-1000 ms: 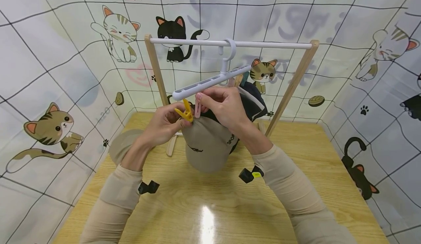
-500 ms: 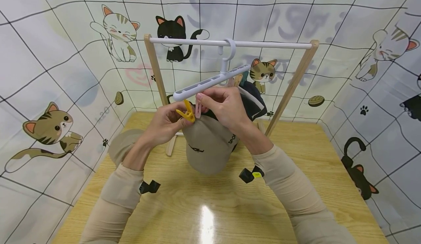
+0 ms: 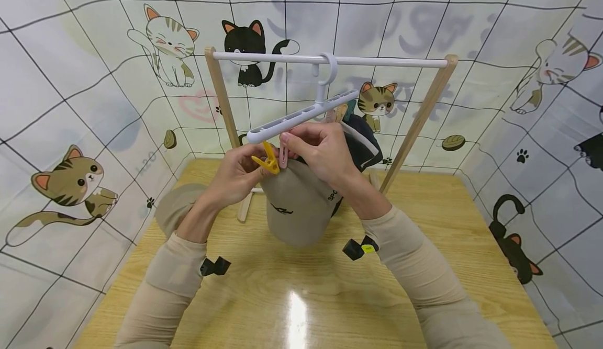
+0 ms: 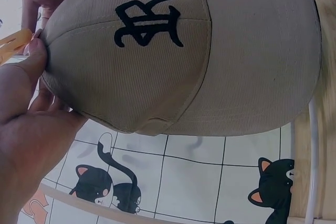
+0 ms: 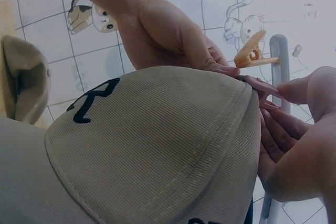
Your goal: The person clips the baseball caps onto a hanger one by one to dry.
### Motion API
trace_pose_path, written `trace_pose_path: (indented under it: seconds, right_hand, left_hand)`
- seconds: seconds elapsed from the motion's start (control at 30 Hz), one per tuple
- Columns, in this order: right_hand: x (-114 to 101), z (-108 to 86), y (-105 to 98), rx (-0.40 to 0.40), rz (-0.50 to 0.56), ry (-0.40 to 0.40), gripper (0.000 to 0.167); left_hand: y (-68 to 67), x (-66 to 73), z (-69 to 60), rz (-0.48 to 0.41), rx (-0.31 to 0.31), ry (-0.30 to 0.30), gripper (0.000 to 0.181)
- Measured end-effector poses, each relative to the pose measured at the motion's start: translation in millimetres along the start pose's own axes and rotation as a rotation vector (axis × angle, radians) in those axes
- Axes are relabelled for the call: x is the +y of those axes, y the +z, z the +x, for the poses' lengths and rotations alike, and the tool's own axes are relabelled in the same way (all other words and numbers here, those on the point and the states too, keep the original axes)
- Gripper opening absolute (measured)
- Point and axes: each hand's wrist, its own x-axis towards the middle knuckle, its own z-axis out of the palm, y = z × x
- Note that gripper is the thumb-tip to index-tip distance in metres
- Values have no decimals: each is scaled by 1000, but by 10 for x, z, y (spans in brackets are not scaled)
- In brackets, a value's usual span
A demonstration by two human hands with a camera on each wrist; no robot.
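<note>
A beige cap [image 3: 298, 207], with dark lettering on its front, hangs crown-up below the left arm of a pale lilac hanger [image 3: 297, 121]. My left hand [image 3: 232, 181] pinches the cap's top edge, its thumb [image 4: 35, 56] pressing the cloth. Between the thumb and fingers of my right hand [image 3: 325, 153] is a pink clothespin [image 5: 265, 88], its tip at the cap's edge. Right beside it a yellow clothespin [image 3: 269, 162] sits under the hanger's end, close to my left fingers. The cap hides part of the right fingers in the right wrist view.
The hanger hooks over a white rod [image 3: 391, 63] between wooden posts. Behind my right hand a dark cap [image 3: 365, 142] hangs below several clothespins [image 3: 341, 112]. Another beige cap [image 3: 175, 207] lies on the wooden table [image 3: 301, 286] at left. Cat-print cloth walls surround it.
Both hands keep their grips on the cap and the pink clothespin. The cap and left hand have shifted very slightly right; the head view has tilted a little.
</note>
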Motion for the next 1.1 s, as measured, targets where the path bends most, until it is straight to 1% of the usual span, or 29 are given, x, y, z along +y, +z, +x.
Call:
trace_pose_path:
  seconds: [0.17, 0.43, 0.57, 0.8, 1.1]
  right_hand:
    - [-6, -1, -5, 9, -4, 4, 16]
    - [-17, -9, -16, 9, -3, 11, 16]
    - [-34, -13, -21, 8, -9, 7, 17]
    - [-29, -20, -26, -9, -9, 6, 16]
    - [-29, -23, -19, -20, -28, 35, 17]
  left_hand:
    - [22, 10, 16, -18, 21, -18, 22]
    - [69, 58, 15, 1, 79, -66, 22]
    - [86, 71, 19, -3, 96, -63, 19]
    - [87, 38, 31, 1, 117, -38, 18]
    - [76, 13, 39, 8, 106, -39, 16]
